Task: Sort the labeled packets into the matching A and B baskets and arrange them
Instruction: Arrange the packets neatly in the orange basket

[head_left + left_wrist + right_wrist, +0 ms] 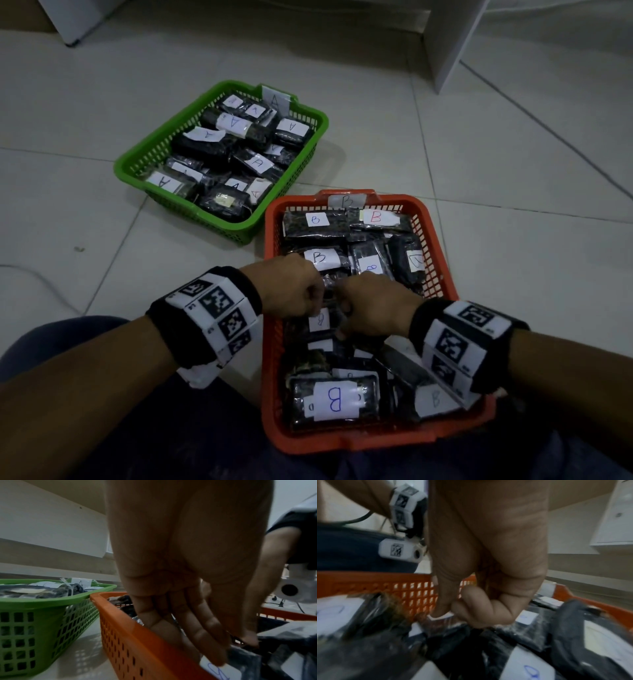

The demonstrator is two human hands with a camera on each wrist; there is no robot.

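The orange basket [271,240], tagged B at its far rim, holds several dark packets with white B labels. Both my hands reach into its middle and meet over one B packet [320,320]. My left hand [317,306] has its fingers [205,635] down one side of that packet [221,672] and its thumb on the other. My right hand [342,323] pinches the packet's white label edge [441,616] between thumb and curled forefinger [471,609]. Beyond, to the left, the green basket [137,161], tagged A, holds several A packets.
Both baskets stand on a pale tiled floor [513,154], the green one [42,601] touching the orange one's [137,635] far left corner. White furniture [452,41] stands at the back. My knees lie at the orange basket's near edge. A cable [30,270] runs at the left.
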